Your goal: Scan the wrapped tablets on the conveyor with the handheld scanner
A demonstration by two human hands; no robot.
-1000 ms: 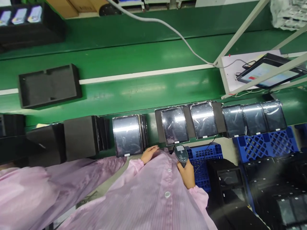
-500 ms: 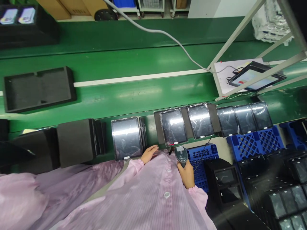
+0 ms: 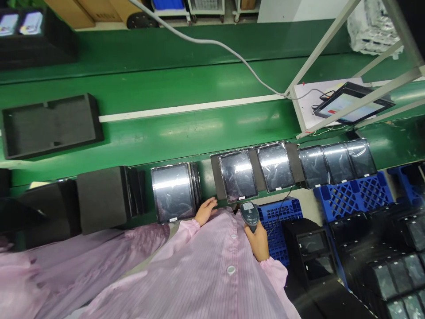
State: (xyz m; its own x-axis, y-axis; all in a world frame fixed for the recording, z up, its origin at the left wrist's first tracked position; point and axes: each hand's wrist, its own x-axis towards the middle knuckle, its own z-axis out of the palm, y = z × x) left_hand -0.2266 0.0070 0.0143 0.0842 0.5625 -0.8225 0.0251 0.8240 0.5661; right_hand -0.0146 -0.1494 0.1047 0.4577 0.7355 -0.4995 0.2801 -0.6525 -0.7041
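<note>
My right hand (image 3: 257,240) is wrapped round the handle of a dark barcode scanner (image 3: 249,214), whose head points at the near edge of a wrapped tablet (image 3: 238,175). That tablet lies on a dark foam tray (image 3: 217,177), with a second wrapped tablet (image 3: 275,166) to its right. Each has a small white label on its lower edge. My left hand (image 3: 206,212) rests at the bench edge with fingers stretched out, holding nothing. Just left of it stands a stack of wrapped tablets (image 3: 173,192).
Three more tablets (image 3: 314,167) lie to the right, near a lit screen (image 3: 352,107) under a metal frame. Blue pallets (image 3: 357,195) and stacked black trays (image 3: 315,246) are at my right. Foam blocks (image 3: 101,199) and a person's pink sleeve (image 3: 20,283) are at left.
The red light by the scanned tablet's label no longer shows. Both hands stay nearly in place; the view has shifted slightly.
</note>
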